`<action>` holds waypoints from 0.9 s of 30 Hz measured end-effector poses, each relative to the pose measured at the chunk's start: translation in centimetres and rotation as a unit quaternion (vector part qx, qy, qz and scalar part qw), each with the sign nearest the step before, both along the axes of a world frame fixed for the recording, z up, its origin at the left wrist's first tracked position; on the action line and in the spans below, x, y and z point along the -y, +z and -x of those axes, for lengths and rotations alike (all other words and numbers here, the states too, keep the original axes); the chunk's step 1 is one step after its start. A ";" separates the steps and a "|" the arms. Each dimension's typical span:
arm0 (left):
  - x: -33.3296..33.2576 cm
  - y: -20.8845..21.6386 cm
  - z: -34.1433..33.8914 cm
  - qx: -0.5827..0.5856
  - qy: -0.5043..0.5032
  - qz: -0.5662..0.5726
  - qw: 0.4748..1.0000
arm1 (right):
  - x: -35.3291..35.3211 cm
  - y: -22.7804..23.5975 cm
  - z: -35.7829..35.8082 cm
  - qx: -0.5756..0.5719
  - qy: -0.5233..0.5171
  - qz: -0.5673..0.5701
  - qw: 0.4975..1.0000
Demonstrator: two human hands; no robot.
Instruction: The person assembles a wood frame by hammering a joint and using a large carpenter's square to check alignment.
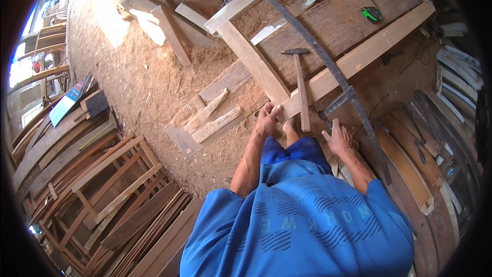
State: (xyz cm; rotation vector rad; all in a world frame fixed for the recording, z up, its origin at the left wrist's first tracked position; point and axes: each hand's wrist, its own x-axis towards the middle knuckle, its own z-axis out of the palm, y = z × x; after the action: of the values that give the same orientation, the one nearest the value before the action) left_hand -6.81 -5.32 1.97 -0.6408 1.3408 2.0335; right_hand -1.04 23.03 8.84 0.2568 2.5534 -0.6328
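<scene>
A wooden frame [353, 60] of pale planed lumber lies over a thick board in front of me. My left hand [268, 118] grips its near corner, with the fingers curled at the joint. A long dark metal bar clamp [307, 36] spans the frame from the far rail to the near rail. Close beside the clamp's sliding jaw and screw [335, 103] is my right hand [339, 138], thumb and forefinger apart; its other fingers are partly hidden. Across the near rail rests a hammer [300, 84], head inside the frame and wooden handle toward me.
A green tape measure [371, 14] sits on the thick board [328, 20]. Wood offcuts [215, 118] lie left of the frame on sawdust-covered ground. Stacked lumber and frames [113, 190] fill the lower left. More boards [405, 169] lie at the right, near the clamp's tail.
</scene>
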 end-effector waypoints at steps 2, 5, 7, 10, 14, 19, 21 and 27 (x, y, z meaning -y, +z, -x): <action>-0.3 0.0 0.3 0.014 0.009 -0.001 1.000 | -0.4 -0.6 -0.2 0.056 -0.019 -0.031 0.998; -0.1 -0.5 0.2 0.021 0.016 0.001 1.000 | -0.7 -0.3 0.4 0.071 0.009 -0.020 0.997; -0.1 -1.1 0.1 0.018 0.020 -0.007 1.000 | -1.8 -1.4 0.5 0.075 0.011 0.023 0.997; -0.1 -1.9 -0.1 0.012 0.029 -0.007 0.999 | -3.1 -1.3 2.2 0.148 0.011 0.114 0.982; -0.3 -2.0 -0.2 -0.006 0.026 0.006 1.000 | -3.8 -1.3 2.4 0.219 0.001 0.183 0.958; -0.9 -0.7 0.0 -0.006 0.066 0.016 0.998 | -0.3 0.7 -0.5 -0.023 0.026 0.049 0.998; -1.0 -0.4 0.0 -0.003 0.065 0.014 0.998 | 0.0 1.1 -0.6 -0.036 0.003 -0.025 0.999; -0.8 -0.6 0.1 -0.010 0.057 0.023 0.998 | -2.1 -3.0 -1.2 0.009 0.012 -0.016 1.000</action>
State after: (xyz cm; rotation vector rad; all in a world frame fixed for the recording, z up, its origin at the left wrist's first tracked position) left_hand -6.89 -4.49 1.33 -0.7347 1.3960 2.1096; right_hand 0.13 25.08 5.86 0.2421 2.5476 -0.5797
